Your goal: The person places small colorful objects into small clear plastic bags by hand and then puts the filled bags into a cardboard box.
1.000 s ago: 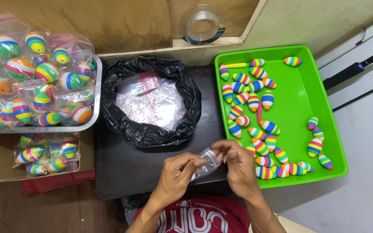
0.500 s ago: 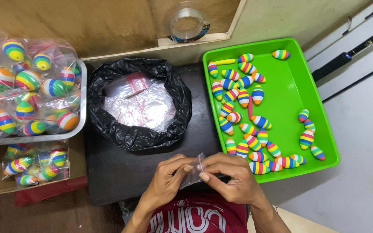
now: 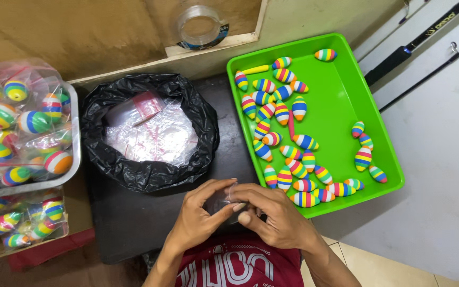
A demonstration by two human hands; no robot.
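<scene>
Clear plastic, a small bag [image 3: 224, 204], is pinched between the left hand [image 3: 200, 218] and right hand [image 3: 272, 215] near the body. Farther right, striped floats fill a green tray [image 3: 346, 101]; left, a black sack [image 3: 150, 133] holds spare bags.

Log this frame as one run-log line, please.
left hand + right hand: both pinching small clear bag | green tray: striped floats loose | black bag: clear bags inside
</scene>
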